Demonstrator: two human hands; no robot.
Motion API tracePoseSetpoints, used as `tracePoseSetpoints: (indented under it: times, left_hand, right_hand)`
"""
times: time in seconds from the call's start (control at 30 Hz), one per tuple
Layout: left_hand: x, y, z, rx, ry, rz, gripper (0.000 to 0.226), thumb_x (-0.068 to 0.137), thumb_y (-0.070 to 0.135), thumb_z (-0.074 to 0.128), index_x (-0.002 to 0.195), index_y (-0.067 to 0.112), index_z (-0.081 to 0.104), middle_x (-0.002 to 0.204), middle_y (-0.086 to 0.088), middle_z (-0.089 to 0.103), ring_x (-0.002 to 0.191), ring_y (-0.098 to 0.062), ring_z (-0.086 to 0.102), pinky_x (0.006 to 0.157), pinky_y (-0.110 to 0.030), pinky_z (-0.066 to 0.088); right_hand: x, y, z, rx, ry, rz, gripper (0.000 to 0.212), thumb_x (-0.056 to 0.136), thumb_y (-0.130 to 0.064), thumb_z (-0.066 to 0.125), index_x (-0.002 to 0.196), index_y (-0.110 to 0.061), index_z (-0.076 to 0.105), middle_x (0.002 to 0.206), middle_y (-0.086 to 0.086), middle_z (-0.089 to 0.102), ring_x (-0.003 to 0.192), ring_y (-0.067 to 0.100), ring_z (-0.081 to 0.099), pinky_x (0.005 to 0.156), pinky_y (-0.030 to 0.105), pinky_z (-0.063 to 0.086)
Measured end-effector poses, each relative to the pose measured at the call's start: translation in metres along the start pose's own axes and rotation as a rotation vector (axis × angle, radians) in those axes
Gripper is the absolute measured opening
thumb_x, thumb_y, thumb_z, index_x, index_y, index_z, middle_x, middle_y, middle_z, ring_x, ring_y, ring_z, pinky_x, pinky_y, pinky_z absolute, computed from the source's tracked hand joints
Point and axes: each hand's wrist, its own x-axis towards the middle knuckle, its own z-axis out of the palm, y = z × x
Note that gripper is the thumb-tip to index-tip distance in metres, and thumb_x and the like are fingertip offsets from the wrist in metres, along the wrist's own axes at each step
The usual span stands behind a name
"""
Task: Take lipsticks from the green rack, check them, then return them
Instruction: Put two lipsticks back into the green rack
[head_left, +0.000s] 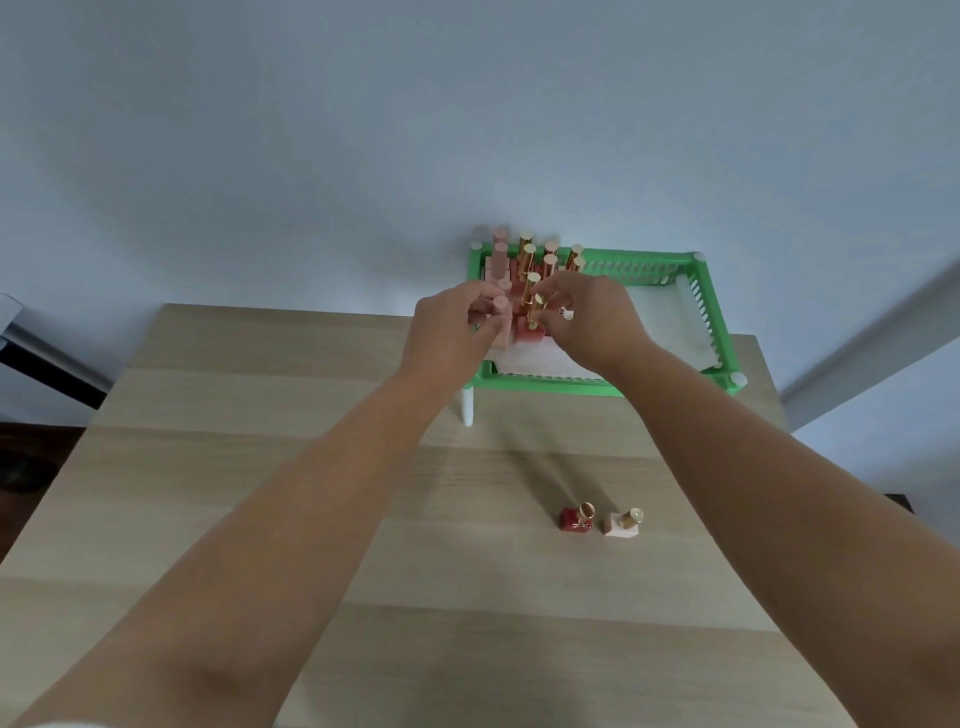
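Observation:
A green rack (698, 296) stands at the far edge of the wooden table, and several upright lipsticks (525, 257) with gold and pink caps crowd its left end. Both my hands reach into that cluster. My left hand (452, 327) has its fingers closed on a pink-capped lipstick (500, 312). My right hand (592, 317) pinches a gold-capped lipstick with a red base (532, 322) at the front of the group. On the table nearer to me stand a red lipstick (577, 518) and a pale pink lipstick (623, 524), both with gold caps.
The rack rests on white legs (467, 408) and holds a white liner (670, 322) on its right side. The wooden table (260, 467) stretches toward me. A pale wall rises behind the rack, with a grey strip (872, 332) at the right.

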Motion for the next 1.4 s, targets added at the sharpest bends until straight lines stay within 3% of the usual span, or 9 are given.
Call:
tracePoseSetpoints:
  times: [0.2,0.37,0.53,0.7,0.87,1.03,1.17,1.4]
  left_hand:
    - [0.008,-0.009,0.005,0.014,0.0,0.017,0.022,0.08,0.006,0.074,0.09,0.025,0.069,0.092,0.011,0.071,0.085,-0.005,0.069,0.087,-0.032,0.056]
    - [0.011,-0.015,0.008,0.062,-0.023,0.054,0.022,0.08,0.008,0.074,0.091,0.026,0.068,0.092,0.016,0.071,0.085,0.0,0.066,0.087,-0.027,0.055]
    - [0.015,-0.02,0.006,0.186,-0.027,0.067,0.027,0.08,0.023,0.076,0.1,0.038,0.064,0.091,0.02,0.063,0.087,-0.001,0.06,0.081,-0.023,0.049]
    - [0.023,-0.026,-0.001,0.27,-0.012,0.058,0.049,0.072,0.024,0.081,0.112,0.035,0.054,0.101,0.016,0.059,0.1,-0.014,0.05,0.079,-0.029,0.041]
    - [0.036,-0.019,-0.004,0.413,-0.177,-0.001,0.077,0.065,0.034,0.08,0.131,0.038,0.041,0.114,0.015,0.061,0.109,-0.02,0.039,0.082,-0.035,0.045]
    - [0.043,-0.016,-0.001,0.493,-0.237,-0.056,0.077,0.066,0.037,0.076,0.134,0.042,0.039,0.115,-0.002,0.05,0.115,-0.023,0.041,0.088,-0.031,0.043]
    - [0.045,-0.018,0.0,0.503,-0.211,-0.024,0.072,0.067,0.035,0.077,0.131,0.04,0.045,0.101,0.001,0.036,0.114,-0.024,0.041,0.083,-0.027,0.037]
    - [0.05,-0.019,0.005,0.486,-0.112,0.059,0.059,0.067,0.03,0.076,0.121,0.035,0.053,0.081,0.019,0.04,0.107,-0.023,0.043,0.078,-0.03,0.039]
  right_hand:
    - [0.006,-0.001,0.009,-0.02,0.003,-0.002,0.025,0.082,-0.021,0.065,0.106,-0.026,0.065,0.077,-0.011,0.06,0.092,0.02,0.059,0.078,0.034,0.05]
    - [0.005,0.002,0.012,-0.037,0.013,-0.036,0.026,0.081,-0.018,0.067,0.107,-0.025,0.065,0.079,-0.01,0.062,0.089,0.017,0.056,0.073,0.027,0.042]
    - [0.007,0.004,0.006,-0.076,0.064,-0.111,0.038,0.076,-0.013,0.07,0.112,-0.021,0.063,0.104,0.003,0.059,0.09,0.017,0.051,0.074,0.028,0.042]
    - [0.016,0.006,0.0,-0.329,0.046,-0.185,0.065,0.068,-0.026,0.075,0.127,-0.031,0.049,0.123,0.001,0.051,0.109,0.028,0.044,0.093,0.043,0.038]
    - [0.024,0.006,0.002,-0.562,-0.06,-0.218,0.085,0.064,-0.043,0.077,0.135,-0.038,0.03,0.122,-0.004,0.058,0.113,0.029,0.04,0.089,0.043,0.029]
    - [0.026,0.006,0.014,-0.548,-0.098,-0.195,0.081,0.07,-0.038,0.072,0.137,-0.036,0.026,0.118,-0.007,0.062,0.116,0.029,0.038,0.088,0.044,0.026]
    - [0.031,0.008,0.018,-0.515,-0.083,-0.196,0.078,0.072,-0.036,0.07,0.137,-0.036,0.027,0.117,-0.009,0.063,0.115,0.028,0.038,0.088,0.043,0.024]
    - [0.041,0.01,0.023,-0.524,-0.017,-0.206,0.077,0.07,-0.038,0.072,0.134,-0.037,0.029,0.114,-0.01,0.064,0.109,0.027,0.04,0.083,0.041,0.024]
